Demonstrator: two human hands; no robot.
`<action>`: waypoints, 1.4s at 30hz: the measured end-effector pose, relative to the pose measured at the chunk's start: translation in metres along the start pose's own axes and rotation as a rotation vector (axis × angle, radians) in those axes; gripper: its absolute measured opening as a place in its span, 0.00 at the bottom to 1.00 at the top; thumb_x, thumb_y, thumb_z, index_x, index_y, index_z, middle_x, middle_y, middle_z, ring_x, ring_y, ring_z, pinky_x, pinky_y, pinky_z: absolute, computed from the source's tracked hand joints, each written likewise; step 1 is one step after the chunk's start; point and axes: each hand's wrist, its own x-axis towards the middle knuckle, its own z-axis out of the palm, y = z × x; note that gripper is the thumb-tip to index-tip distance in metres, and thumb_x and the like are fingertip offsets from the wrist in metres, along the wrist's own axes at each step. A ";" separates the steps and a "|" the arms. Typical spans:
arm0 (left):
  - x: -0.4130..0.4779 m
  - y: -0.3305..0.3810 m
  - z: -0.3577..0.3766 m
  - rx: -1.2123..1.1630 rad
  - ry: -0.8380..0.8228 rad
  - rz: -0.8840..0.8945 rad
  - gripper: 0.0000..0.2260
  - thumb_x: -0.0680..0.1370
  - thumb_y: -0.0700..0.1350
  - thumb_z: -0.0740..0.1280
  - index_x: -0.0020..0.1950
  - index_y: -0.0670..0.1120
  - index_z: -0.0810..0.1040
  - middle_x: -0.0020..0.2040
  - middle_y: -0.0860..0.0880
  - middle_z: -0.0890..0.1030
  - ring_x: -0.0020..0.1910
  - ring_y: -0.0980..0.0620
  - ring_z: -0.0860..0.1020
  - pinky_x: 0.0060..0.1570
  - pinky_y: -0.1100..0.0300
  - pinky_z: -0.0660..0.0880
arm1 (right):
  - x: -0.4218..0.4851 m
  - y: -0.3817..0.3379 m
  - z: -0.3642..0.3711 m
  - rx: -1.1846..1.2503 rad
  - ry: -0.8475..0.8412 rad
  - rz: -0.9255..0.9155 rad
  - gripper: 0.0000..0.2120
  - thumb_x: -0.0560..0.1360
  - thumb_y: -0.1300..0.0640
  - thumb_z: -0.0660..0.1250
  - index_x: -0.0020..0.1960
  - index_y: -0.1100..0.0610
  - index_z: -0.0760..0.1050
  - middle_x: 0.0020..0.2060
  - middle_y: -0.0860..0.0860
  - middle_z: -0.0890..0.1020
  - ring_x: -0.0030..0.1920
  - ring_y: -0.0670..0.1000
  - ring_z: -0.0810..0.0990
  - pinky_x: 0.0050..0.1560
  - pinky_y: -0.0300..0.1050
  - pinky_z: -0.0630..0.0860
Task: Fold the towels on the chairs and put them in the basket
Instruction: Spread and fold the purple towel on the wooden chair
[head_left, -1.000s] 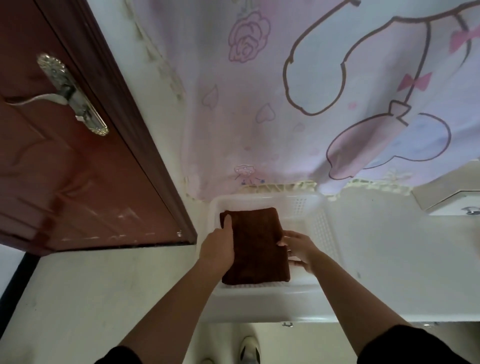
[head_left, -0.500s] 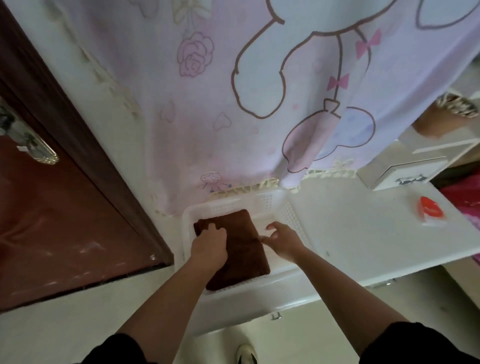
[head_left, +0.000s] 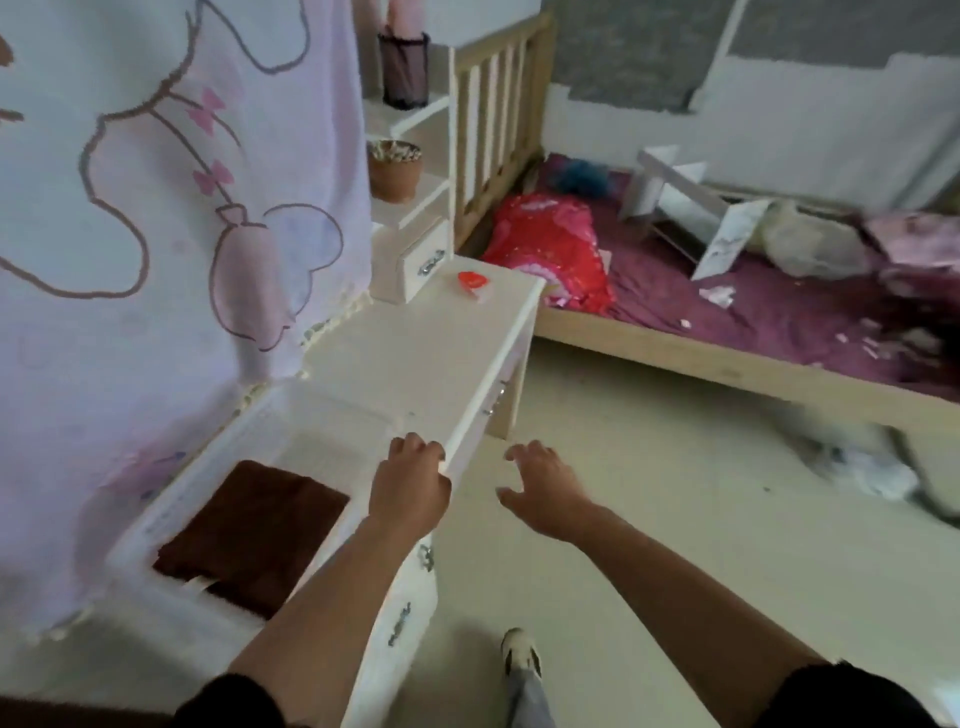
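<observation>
1. head view, one wide-angle frame: a folded brown towel (head_left: 244, 535) lies flat on the floor of the white basket (head_left: 171, 499), in the end nearer the camera; the farther end shows bare. laid flat and to one end, it seems placed to leave room for more towels beside it or on top.
2. the basket sits on a cream dresser top (head_left: 415, 343), its back rim against a hanging pink cartoon-print cloth (head_left: 171, 208); the cloth's hem drapes over that rim.
3. left hand (head_left: 410, 488): empty, fingers curled loosely, over the front edge of the dresser beside the basket; whether it touches the edge cannot be told. it is clear of the towel.
4. right hand (head_left: 545, 488): empty, fingers spread wide, held out over the floor and apart from the dresser. the open, forward posture suggests a reach toward the next item rather than a grasp.
5. no chair and no second towel can be made out in this frame; the bed (head_left: 727, 291) at upper right carries loose clutter, too blurred to name.
6. judged stage: one towel folded and stowed; any remaining towels not yet fetched.
</observation>
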 end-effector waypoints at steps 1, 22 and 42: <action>-0.007 0.024 0.008 0.001 -0.054 0.074 0.15 0.77 0.42 0.61 0.64 0.46 0.74 0.61 0.46 0.73 0.63 0.46 0.69 0.54 0.55 0.72 | -0.025 0.022 -0.003 -0.003 0.004 0.084 0.26 0.76 0.47 0.64 0.71 0.53 0.65 0.68 0.53 0.69 0.68 0.55 0.68 0.66 0.53 0.68; -0.253 0.572 0.170 0.238 -0.414 1.161 0.18 0.77 0.49 0.60 0.66 0.47 0.71 0.66 0.44 0.71 0.66 0.45 0.68 0.61 0.52 0.69 | -0.537 0.392 -0.043 0.220 0.382 1.215 0.28 0.76 0.43 0.63 0.73 0.52 0.62 0.69 0.54 0.68 0.70 0.57 0.64 0.66 0.59 0.64; -0.609 0.984 0.328 0.253 -0.503 1.895 0.19 0.77 0.49 0.60 0.67 0.46 0.70 0.65 0.46 0.71 0.64 0.45 0.68 0.54 0.53 0.69 | -0.932 0.657 -0.050 0.303 0.469 1.812 0.28 0.76 0.42 0.61 0.72 0.54 0.62 0.68 0.54 0.66 0.70 0.56 0.61 0.65 0.58 0.62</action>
